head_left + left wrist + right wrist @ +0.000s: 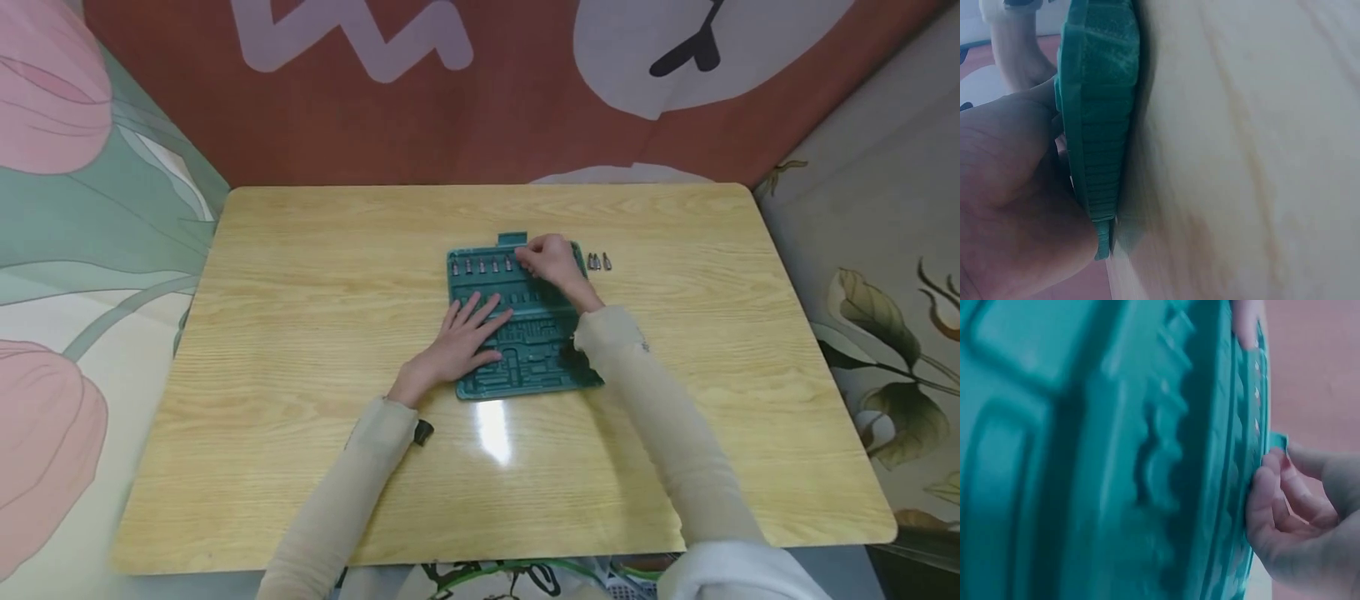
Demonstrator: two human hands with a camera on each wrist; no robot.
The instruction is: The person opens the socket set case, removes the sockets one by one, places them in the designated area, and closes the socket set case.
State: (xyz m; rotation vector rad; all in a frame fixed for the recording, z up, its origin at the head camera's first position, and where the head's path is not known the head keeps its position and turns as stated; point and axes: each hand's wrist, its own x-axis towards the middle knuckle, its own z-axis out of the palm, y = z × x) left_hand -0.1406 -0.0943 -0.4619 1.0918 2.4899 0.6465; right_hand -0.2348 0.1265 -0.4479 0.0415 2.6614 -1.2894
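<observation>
A green plastic bit case (525, 379) lies opened flat on the table, its moulded slots facing up. Several small metal bits (482, 266) stand in a row along its far half. My left hand (453, 346) rests on the left side of the case with fingers spread; the left wrist view shows that hand (1010, 187) against the case's side wall (1104, 137). At the far row, beside the last visible bit, the thumb and fingers of my right hand (551, 260) pinch a small bit, mostly hidden by the fingertips. In the right wrist view this hand (1300, 515) touches the case's far edge.
Several loose metal bits (597, 262) lie on the table just right of the case. The wooden table (315, 292) reaches a patterned wall at the back. A small black object (423, 432) is beside the left sleeve.
</observation>
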